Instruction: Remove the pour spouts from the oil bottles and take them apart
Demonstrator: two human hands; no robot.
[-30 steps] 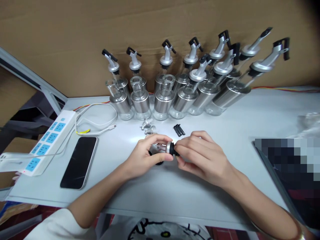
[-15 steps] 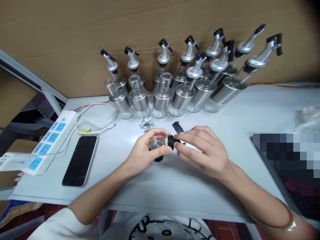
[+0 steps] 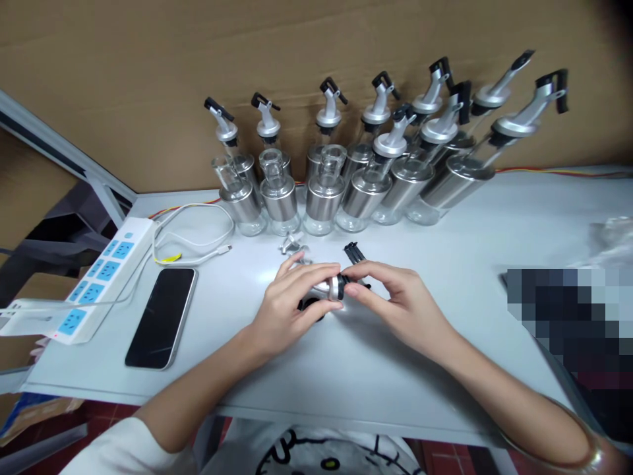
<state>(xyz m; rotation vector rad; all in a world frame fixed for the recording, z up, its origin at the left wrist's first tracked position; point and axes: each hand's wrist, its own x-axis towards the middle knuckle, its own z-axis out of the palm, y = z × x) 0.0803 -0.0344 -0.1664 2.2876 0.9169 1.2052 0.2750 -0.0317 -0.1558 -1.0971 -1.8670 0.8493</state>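
Note:
Between thumb and fingers, my left hand (image 3: 287, 305) holds a silver pourer spout (image 3: 333, 288), lying sideways with its black end to the right. My right hand (image 3: 400, 297) is closed on that black end, thumb and forefinger pinching it. Under the left hand, dark round parts (image 3: 312, 305) lie on the table, partly hidden. Small silver parts (image 3: 291, 244) lie just beyond the left fingers. Several thin black levers (image 3: 354, 252) lie beyond the right hand.
Several glass bottles with steel sleeves (image 3: 325, 201) stand at the back, most topped with pourers, three at the front left uncapped. At left are a phone (image 3: 162, 318), a power strip (image 3: 101, 277) and a white cable (image 3: 208, 254). Clear plastic (image 3: 616, 244) lies at right.
My left fingers have extended over the pourer spout, covering more of it. My right hand has shifted its hold, its fingers now gathered in a thumb-and-forefinger pinch on the black end.

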